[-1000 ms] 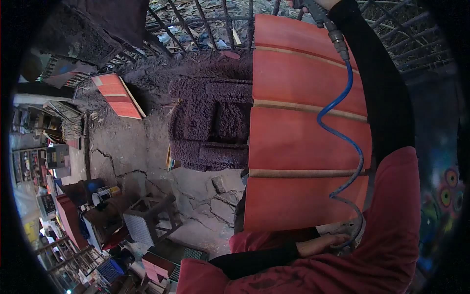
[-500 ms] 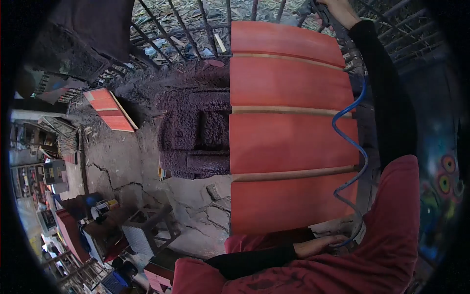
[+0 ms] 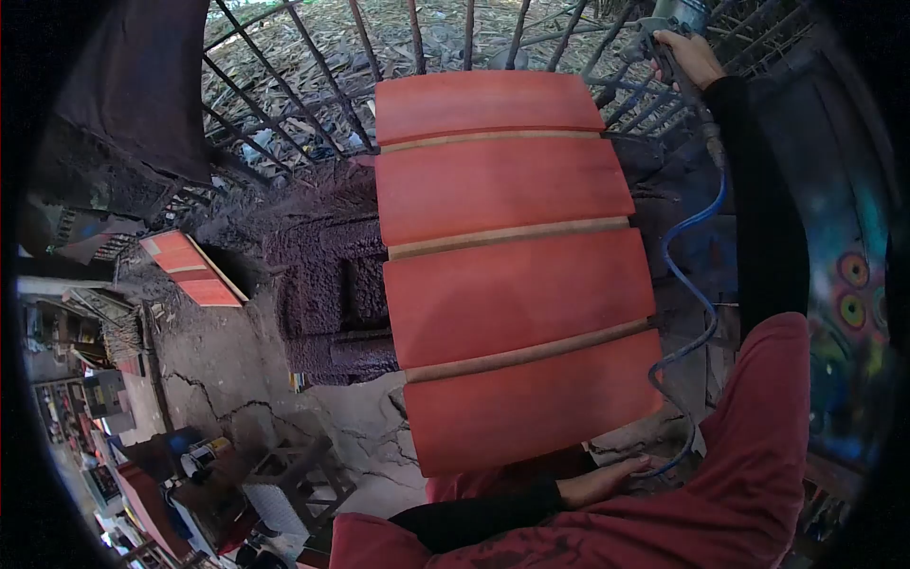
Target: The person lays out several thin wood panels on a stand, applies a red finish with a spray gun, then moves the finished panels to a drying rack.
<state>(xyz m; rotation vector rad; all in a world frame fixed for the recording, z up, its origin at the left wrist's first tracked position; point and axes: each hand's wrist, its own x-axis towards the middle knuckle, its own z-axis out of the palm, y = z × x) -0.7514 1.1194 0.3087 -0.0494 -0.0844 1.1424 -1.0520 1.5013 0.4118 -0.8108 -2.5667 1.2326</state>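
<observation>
Red-painted panel: four boards with bare wood strips between, lying flat on a paint-crusted stand so its face is open to spraying. Right hand: fingers clenched on spray gun, held beyond the panel's far corner. Blue coiled hose trails clear alongside. Left hand: fingers resting at the near edge, hose end beside them; grasp cannot be told.

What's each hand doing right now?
Left hand: grips the red panel's near edge.
Right hand: closed on the spray gun.

Right hand clenched, outstretched; left hand low.
</observation>
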